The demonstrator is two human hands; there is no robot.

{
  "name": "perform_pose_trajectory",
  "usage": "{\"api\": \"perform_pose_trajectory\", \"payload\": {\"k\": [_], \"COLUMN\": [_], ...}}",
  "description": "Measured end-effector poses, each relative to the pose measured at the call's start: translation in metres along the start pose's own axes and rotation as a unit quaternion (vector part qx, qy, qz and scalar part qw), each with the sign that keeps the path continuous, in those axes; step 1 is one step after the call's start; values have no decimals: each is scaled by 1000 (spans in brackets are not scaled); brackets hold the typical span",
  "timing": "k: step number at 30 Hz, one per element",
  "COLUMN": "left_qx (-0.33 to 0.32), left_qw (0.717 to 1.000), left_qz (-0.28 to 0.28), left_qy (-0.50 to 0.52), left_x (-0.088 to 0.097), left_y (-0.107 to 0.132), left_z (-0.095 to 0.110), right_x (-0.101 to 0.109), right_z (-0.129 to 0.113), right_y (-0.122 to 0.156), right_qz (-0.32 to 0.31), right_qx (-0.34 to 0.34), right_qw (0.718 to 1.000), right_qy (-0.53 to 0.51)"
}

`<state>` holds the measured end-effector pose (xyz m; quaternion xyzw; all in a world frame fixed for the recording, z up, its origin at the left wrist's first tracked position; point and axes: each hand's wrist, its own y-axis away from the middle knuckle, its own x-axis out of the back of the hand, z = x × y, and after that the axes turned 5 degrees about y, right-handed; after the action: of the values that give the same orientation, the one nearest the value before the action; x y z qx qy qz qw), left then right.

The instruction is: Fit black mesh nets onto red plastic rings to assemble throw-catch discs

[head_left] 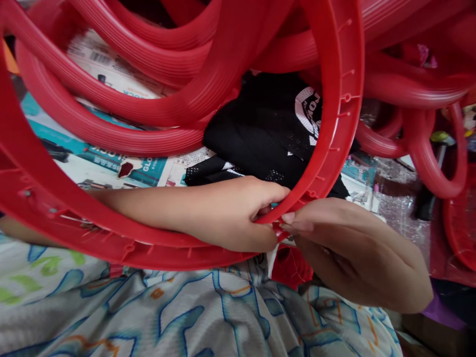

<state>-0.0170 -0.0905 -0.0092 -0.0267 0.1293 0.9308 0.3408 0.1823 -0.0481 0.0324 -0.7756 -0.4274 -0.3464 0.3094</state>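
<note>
A large red plastic hoop with small ribs on its inner face curves across the view, close to the camera. My left hand reaches through the hoop and pinches its lower rim. My right hand meets it from the right, fingertips pressed on the same spot of the rim. A small red piece sits between the two hands. Both hands are closed on the rim.
Several more red plastic hoops are piled behind and to the right. A black mesh garment with a white logo lies on printed newspaper sheets. Patterned blue and white cloth covers my lap below.
</note>
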Motion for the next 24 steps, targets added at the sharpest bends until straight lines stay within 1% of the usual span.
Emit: {"api": "perform_pose_trajectory", "payload": {"k": [3, 6, 7, 8, 11, 13, 14, 15, 18, 20, 22, 24], "left_qx": [-6, -11, -6, 0, 15, 20, 20, 18, 10, 4, -2, -9], "left_qw": [1000, 1000, 1000, 1000, 1000, 1000, 1000, 1000, 1000, 1000, 1000, 1000], "left_qz": [-4, -8, -9, -11, -19, -18, -17, -16, -2, 7, 4, -5], "left_qy": [-15, -22, -19, -15, -6, -2, 1, 3, -1, -5, 2, 12], "left_x": [1, 1, 1, 2, 2, 2, 2, 2, 2, 2, 2, 1], "left_y": [0, 0, 0, 0, 0, 0, 0, 0, 1, 1, 2, 1], "left_z": [-1, -4, -4, -4, -3, -2, -1, 0, 1, 1, 0, -2], "right_x": [0, 2, 2, 3, 3, 2, 0, -2, -8, -10, -10, -8], "right_z": [-2, -3, -2, -1, 3, 4, 3, 2, -1, -3, -3, -2], "right_y": [2, 6, 7, 6, 3, 0, 0, 0, 1, 0, -3, -6], "right_qz": [-39, -69, -70, -63, -55, -46, -41, -22, 54, 85, 79, 85], "right_qx": [20, 14, 16, 26, 102, 137, 139, 124, 72, 70, 78, 67], "right_qw": [999, 994, 992, 991, 986, 980, 979, 980, 982, 981, 983, 986], "right_qy": [14, 84, 102, 114, 123, 135, 144, 155, 165, 158, 146, 125]}}
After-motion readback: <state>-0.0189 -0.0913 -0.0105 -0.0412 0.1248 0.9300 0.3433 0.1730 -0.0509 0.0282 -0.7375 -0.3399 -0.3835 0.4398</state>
